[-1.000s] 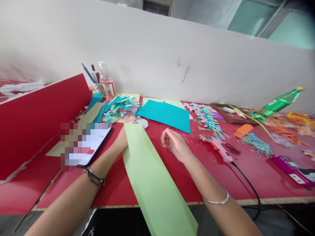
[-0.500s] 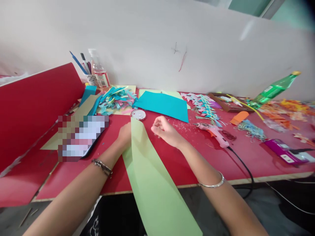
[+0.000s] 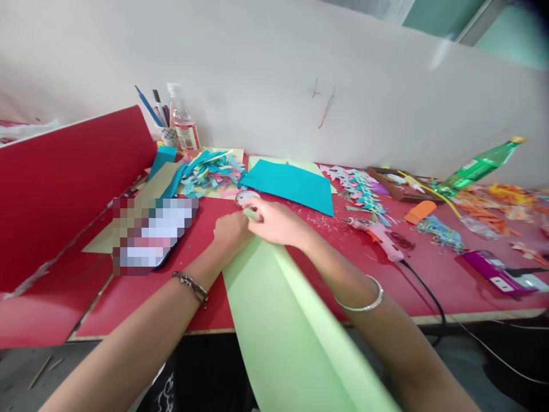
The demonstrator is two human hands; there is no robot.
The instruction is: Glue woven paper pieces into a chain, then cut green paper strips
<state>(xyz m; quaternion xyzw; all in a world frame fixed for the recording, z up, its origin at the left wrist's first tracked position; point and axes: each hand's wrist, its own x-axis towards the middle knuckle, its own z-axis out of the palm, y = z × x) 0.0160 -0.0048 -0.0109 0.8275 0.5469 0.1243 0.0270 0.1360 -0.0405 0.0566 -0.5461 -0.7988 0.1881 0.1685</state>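
A long pale green sheet of paper [image 3: 266, 320] runs from the table toward me and hangs past its front edge. At its far end my left hand [image 3: 234, 230] is closed on the paper's edge, with the fingertips partly hidden. Beside it, touching, my right hand [image 3: 274, 220] pinches the same end, where a small fold of green shows between fingers and thumb. Just beyond both hands lies a small round white lid-like disc [image 3: 246, 198], partly covered. Farther back is a bright blue sheet of paper [image 3: 291, 184].
A phone [image 3: 156, 234] lies left, near an upright red board [image 3: 77, 189]. Cut paper strips [image 3: 210, 174] and a clear bottle [image 3: 185, 129] stand behind. To the right are a pink glue gun [image 3: 380, 237] with its cord, a purple box [image 3: 497, 272] and a tilted green bottle [image 3: 480, 166].
My right hand has moved left and closed on the green paper's far end, next to my left hand. The paper's right side has curled upward. The view has shifted slightly.
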